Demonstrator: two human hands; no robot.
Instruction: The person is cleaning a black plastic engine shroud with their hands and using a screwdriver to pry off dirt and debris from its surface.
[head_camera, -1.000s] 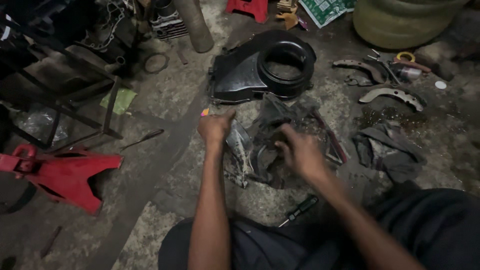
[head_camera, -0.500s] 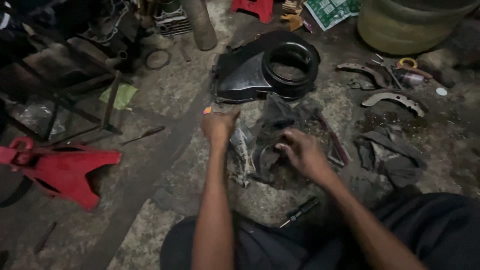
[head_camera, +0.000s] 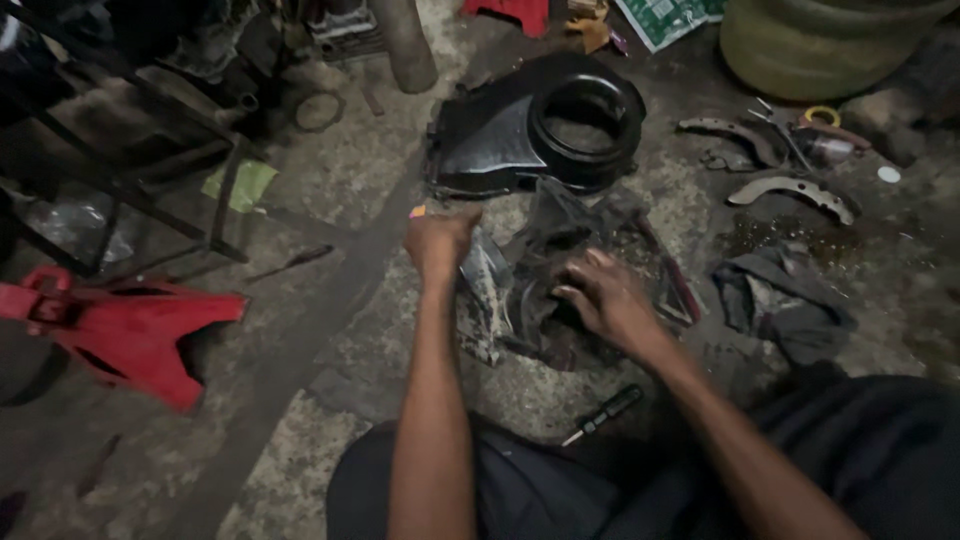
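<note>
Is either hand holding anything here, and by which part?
The left hand is closed on a small tool with an orange end; the grip point is hidden. The right hand rests on the dark crumpled sheet.

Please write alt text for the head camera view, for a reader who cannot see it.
On a dirty concrete floor, the left hand and right hand work a crumpled dark plastic sheet. A black fan cover lies beyond, a screwdriver nearer.

- Flat printed package (head_camera: 668, 18): top edge, centre-right, just left of big green drum; green w/ white border, tilted, partly cut off by frame.
</note>
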